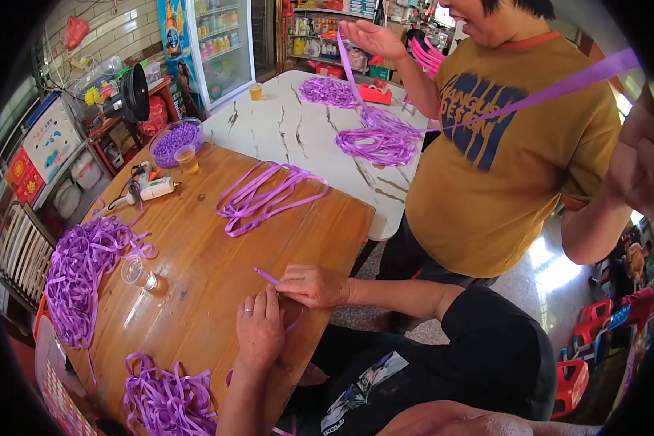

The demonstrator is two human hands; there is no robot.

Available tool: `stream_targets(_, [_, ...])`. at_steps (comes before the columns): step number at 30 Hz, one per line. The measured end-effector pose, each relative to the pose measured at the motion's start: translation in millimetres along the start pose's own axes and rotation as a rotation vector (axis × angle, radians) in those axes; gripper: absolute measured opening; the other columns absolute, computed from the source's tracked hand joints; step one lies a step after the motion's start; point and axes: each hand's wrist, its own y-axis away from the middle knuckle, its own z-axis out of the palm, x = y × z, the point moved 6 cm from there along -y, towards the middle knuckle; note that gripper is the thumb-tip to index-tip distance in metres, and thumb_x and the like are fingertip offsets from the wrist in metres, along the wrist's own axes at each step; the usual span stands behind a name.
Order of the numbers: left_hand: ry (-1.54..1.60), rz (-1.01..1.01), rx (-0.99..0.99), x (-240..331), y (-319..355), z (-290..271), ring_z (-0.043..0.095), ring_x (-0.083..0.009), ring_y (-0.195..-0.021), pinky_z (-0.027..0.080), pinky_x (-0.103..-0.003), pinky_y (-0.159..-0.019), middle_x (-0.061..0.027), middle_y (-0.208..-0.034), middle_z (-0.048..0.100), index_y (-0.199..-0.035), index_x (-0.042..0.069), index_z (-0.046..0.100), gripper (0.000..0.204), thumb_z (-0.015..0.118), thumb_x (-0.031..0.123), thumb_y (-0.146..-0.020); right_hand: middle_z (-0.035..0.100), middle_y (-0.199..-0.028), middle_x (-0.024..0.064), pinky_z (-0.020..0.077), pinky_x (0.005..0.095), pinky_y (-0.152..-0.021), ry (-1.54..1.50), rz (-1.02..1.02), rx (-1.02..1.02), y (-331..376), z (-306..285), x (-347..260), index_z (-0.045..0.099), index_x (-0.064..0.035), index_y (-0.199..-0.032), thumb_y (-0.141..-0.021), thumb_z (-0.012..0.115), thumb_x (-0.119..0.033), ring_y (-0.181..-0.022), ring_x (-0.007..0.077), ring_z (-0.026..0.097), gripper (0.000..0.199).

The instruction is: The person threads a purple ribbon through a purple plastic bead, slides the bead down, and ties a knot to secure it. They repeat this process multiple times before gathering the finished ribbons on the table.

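Note:
My left hand (260, 327), with a ring on one finger, is at the wooden table's near right edge, its fingers closed and bent down. Its fingertips meet those of my right hand (309, 285), which pinches a purple ribbon (266, 275). A short end of the ribbon sticks out past the fingers to the left, and more of it shows below my hands. Exactly how the ribbon is folded between the fingertips is hidden. Looser loops of purple ribbon (265, 196) lie on the tabletop beyond my hands.
Purple ribbon heaps (87, 272) lie along the left side, near a clear cup (134, 271), a glue gun (152, 190) and a bowl of purple pieces (176, 142). Across a white table (261, 123), a standing person (509, 160) stretches purple ribbon between both hands.

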Motion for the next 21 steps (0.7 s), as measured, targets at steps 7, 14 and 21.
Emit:
stream_targets(7, [0.004,0.011,0.000,-2.1,-1.6,2.7,0.057,-0.0301,-0.091,0.046,-0.040,-0.080,-0.0155,-0.100,0.059,-0.119,-0.006,0.054,0.044,0.060,0.016,-0.082,0.060,-0.083,0.0100,0.0483,0.0366,-0.070,-0.023,0.001,0.002,-1.6,-2.0,3.0,0.062,-0.0018,-0.093,-0.078,0.064,-0.006,-0.078,0.0294,0.058,0.016])
stream_targets(14, [0.008,0.011,-0.008,-0.4,0.2,2.6,0.057,-0.0309,-0.093,0.046,-0.041,-0.081,-0.0155,-0.101,0.059,-0.120,-0.006,0.054,0.044,0.060,0.016,-0.082,0.060,-0.083,0.0099,0.0486,0.0363,-0.070,-0.028,0.016,-0.008,0.2,-1.3,1.8,0.062,-0.0020,-0.094,-0.078,0.064,-0.006,-0.079,0.0293,0.059,0.016])
stream_targets(21, [-0.010,-0.012,-0.041,-0.1,3.7,3.4,0.056,-0.0312,-0.094,0.046,-0.041,-0.082,-0.0154,-0.102,0.059,-0.121,-0.005,0.053,0.044,0.060,0.016,-0.083,0.060,-0.083,0.0102,0.0481,0.0372,-0.069,-0.020,0.005,-0.017,3.5,2.2,0.6,0.062,-0.0028,-0.093,-0.080,0.062,-0.009,-0.079,0.0293,0.058,0.014])
